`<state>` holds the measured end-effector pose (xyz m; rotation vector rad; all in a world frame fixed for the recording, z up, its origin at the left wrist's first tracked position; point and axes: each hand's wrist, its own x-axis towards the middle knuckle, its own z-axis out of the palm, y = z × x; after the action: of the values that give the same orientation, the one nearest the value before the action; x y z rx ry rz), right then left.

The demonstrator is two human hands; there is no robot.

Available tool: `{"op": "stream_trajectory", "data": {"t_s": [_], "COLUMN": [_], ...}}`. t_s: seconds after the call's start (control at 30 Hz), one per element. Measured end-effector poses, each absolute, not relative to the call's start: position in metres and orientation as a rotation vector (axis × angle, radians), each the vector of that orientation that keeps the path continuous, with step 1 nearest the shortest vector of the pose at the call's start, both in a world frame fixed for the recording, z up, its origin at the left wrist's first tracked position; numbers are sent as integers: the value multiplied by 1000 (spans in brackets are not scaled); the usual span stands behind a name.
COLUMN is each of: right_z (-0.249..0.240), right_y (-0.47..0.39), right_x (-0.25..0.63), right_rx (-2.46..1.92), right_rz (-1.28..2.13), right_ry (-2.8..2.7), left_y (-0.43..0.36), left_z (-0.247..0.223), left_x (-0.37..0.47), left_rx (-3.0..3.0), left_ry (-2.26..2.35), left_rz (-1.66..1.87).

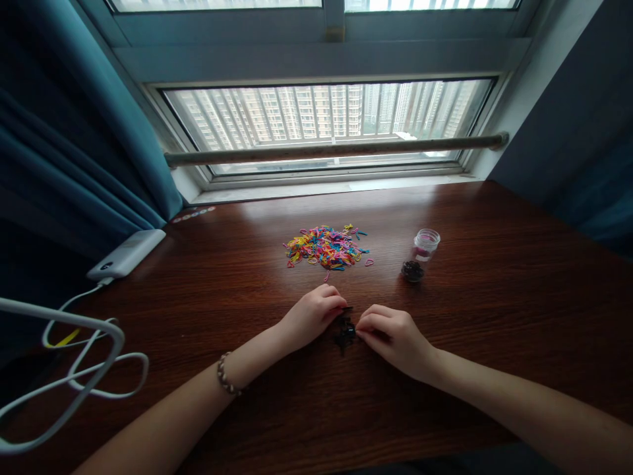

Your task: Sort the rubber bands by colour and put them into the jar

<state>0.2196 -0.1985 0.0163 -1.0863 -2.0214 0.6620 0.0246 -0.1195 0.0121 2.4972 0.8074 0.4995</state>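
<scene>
Window's straight ahead of us, pale apartment blocks behind bars, and the brown wooden table (222, 264) runs right up to the sill. Our main worry is the clump of black elastics (345, 334) between our hands: they're tiny and dark on dark wood, so a stray could easily go missing. Our left hand (316, 313) looks to be pinching a black sliver (348, 308) at its fingertips; if that grip slips, it could ping off. Our right hand (393, 336) has its fingertips bunched against the clump's edge, but we can't tell if they've caught a band. One careless nudge forward and black could mix with the multicoloured elastics (324, 247) just beyond. Then there's the clear plastic jar (426, 249), open at the top with dark bands (412, 270) in its base; a bump from the right arm might spill it.

As for the room, light glares off the wood near the window, blue curtains (89, 119) hang at the left, and a white power bank (127, 254) trails a white cable (79, 297) along the left edge. A metal rail (336, 150) crosses the glass.
</scene>
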Motion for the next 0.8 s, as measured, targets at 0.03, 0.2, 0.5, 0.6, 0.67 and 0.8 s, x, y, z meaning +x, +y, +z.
{"op": "stream_trajectory", "data": {"t_s": [0.03,0.2,0.5,0.6,0.67,0.8], "right_z": [16,17,19,20,21,23], "right_y": [-199,-200,-199,-199,-199,-198], "right_x": [220,220,222,223,224,226], "right_rx": [-1090,-1103,-1136,-1134,-1132,-1132], "right_rz": [657,623,594,587,579,565], "right_ry": [-2031,-2068,-2087,-2089,-2085,-2071], "left_y": [-120,-121,-124,-127,-130,-136], "left_z": [14,29,43,41,40,38], "left_x": [24,23,21,23,24,25], "left_rx": [2476,2336,2329,2344,2364,2440], "left_ry": [813,766,668,665,649,652], "left_rz": [487,368,184,178,155,140]}}
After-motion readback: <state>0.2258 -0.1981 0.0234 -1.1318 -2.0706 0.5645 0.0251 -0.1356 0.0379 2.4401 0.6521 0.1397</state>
